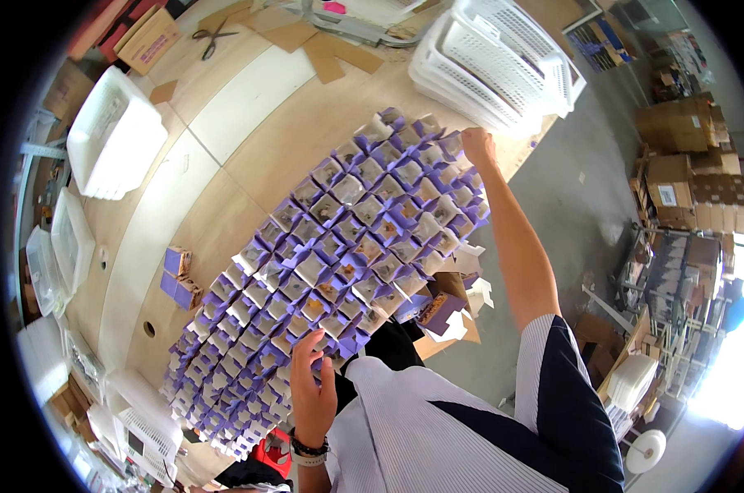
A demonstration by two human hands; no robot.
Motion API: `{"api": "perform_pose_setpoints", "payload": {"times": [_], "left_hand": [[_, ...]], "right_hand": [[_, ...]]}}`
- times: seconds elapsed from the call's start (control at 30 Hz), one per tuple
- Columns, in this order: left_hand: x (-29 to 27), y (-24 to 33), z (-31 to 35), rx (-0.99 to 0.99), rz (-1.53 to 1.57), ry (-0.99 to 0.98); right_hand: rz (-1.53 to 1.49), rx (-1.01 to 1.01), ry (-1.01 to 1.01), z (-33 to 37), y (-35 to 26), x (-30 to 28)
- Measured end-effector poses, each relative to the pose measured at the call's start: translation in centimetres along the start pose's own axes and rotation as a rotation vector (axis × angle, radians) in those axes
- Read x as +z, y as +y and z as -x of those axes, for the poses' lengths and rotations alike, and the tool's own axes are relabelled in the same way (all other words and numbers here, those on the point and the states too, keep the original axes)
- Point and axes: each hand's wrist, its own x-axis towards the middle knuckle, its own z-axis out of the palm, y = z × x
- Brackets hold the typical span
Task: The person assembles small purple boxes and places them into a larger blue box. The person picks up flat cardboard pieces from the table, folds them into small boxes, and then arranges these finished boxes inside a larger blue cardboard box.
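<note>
A large block of small purple-and-white cardboard boxes (339, 238), standing in close rows with their top flaps open, covers the table in front of me. Some boxes show clear or orange contents too small to make out. My left hand (313, 398), with a bracelet and a watch on its wrist, is at the near edge of the block, thumb and fingers apart and nothing visible between them. At the far right corner, my right hand (478, 149) has its fingers curled in against the outermost boxes. What its fingertips grip is hidden.
Stacked white baskets (495, 70) stand beyond my right hand. White bins (113, 135) sit at the far left, and two closed purple boxes (180, 278) lie on the table. Scissors (212, 39) lie at the back. An open carton (454, 316) is by the near right edge.
</note>
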Motion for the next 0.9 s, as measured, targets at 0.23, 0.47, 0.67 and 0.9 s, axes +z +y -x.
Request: {"api": "perform_pose_setpoints", "payload": {"times": [0.23,0.47,0.67,0.9], "left_hand": [[-1.2,-1.2,1.3,-0.057,0.027,0.075],[-2.9,-2.8,3.1,-0.063,0.108,0.191],[-5.5,-4.3,4.6,-0.033,0.138,0.263],[-8.1,-5.1,8.8,-0.077,0.127,0.469]], "right_hand": [[0.012,-0.027,-0.104,-1.3,-0.7,2.8],[0.109,-0.168,0.164,1.7,-9.1,0.1],[-0.215,-0.870,-0.122,16.0,-29.0,8.8],[-0.273,-1.136,-0.611,35.2,-49.1,21.1]]}}
